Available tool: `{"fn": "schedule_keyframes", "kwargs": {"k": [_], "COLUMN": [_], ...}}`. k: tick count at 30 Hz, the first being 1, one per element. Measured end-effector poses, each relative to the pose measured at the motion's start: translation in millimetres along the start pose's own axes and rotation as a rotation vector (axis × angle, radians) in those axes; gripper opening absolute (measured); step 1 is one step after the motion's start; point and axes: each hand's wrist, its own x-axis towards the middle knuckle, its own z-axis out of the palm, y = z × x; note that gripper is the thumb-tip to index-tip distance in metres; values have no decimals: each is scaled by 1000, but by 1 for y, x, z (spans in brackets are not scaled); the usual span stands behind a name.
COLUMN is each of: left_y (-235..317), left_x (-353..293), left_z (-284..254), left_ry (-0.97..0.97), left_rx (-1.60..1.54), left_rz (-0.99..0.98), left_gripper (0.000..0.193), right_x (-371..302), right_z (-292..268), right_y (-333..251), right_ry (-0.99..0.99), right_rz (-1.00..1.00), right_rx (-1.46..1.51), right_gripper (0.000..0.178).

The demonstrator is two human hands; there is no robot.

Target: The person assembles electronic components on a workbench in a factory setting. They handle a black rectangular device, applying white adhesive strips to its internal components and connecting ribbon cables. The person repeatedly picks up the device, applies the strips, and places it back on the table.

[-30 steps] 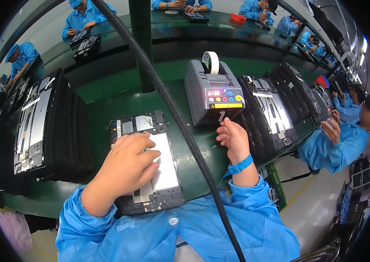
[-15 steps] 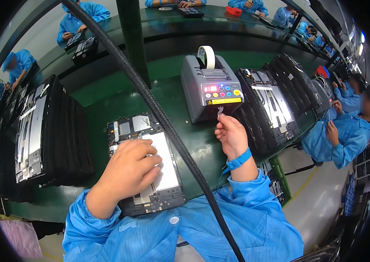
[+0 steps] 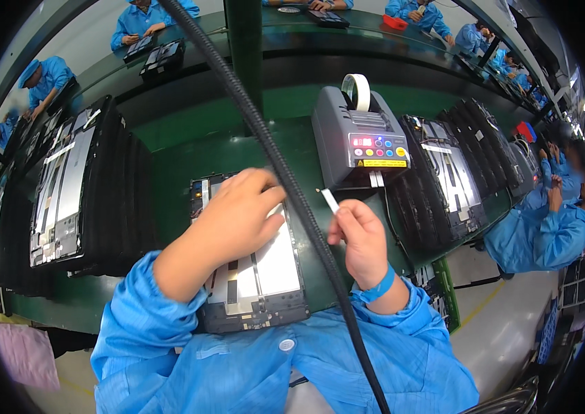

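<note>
An opened tablet [image 3: 275,276] lies in front of me, its inner side up, with a silver battery area and dark circuit board parts. Spread over its upper part is my left hand [image 3: 237,214], palm down, fingers apart; it hides that area. To the right of the tablet, my right hand [image 3: 360,238] pinches a short white strip of tape [image 3: 330,200] between thumb and fingertips, raised above the bench. Just beyond stands a grey tape dispenser [image 3: 330,138] with a lit display and a roll of tape [image 3: 357,92] on top; another white end shows at its outlet.
Stacks of dark tablets stand left [image 3: 64,200] and right [image 3: 451,179] on the green bench [image 3: 230,155]. A black braided cable [image 3: 258,124] crosses in front of my view. Co-workers in blue sit across and to the right [image 3: 548,228]. A green post [image 3: 245,69] rises behind.
My right hand has pulled back from the dispenser outlet with the tape strip. My left hand has shifted toward the tablet's far end. The whole view has moved slightly.
</note>
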Motion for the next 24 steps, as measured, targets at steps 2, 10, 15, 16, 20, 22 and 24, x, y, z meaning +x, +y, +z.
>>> {"fn": "schedule_keyframes", "kwargs": {"k": [2, 10, 15, 16, 20, 22, 24], "left_y": [-6, -24, -31, -29, -23, -27, -31], "left_x": [12, -7, -8, -4, 7, 8, 6], "left_z": [14, 5, 7, 9, 19, 18, 16], "left_ry": [14, -65, -60, -57, -41, -81, -96], "left_rx": [57, 110, 86, 74, 27, 60, 65], "left_rz": [-9, -70, -54, -46, -38, -7, 3], "left_gripper": [34, 35, 41, 42, 42, 41, 39], "right_x": [9, 37, 79, 87, 107, 114, 110], "right_z": [11, 17, 36, 38, 41, 31, 33], "right_y": [-2, -3, 8, 12, 23, 36, 33], "right_ry": [-105, -267, -202, -205, -154, -126, -149], "right_rz": [-6, -213, -80, -48, 67, 70, 66], "right_rx": [-54, -533, -644, -570, -393, -270, -283], "right_gripper": [16, 30, 34, 34, 37, 40, 41]}}
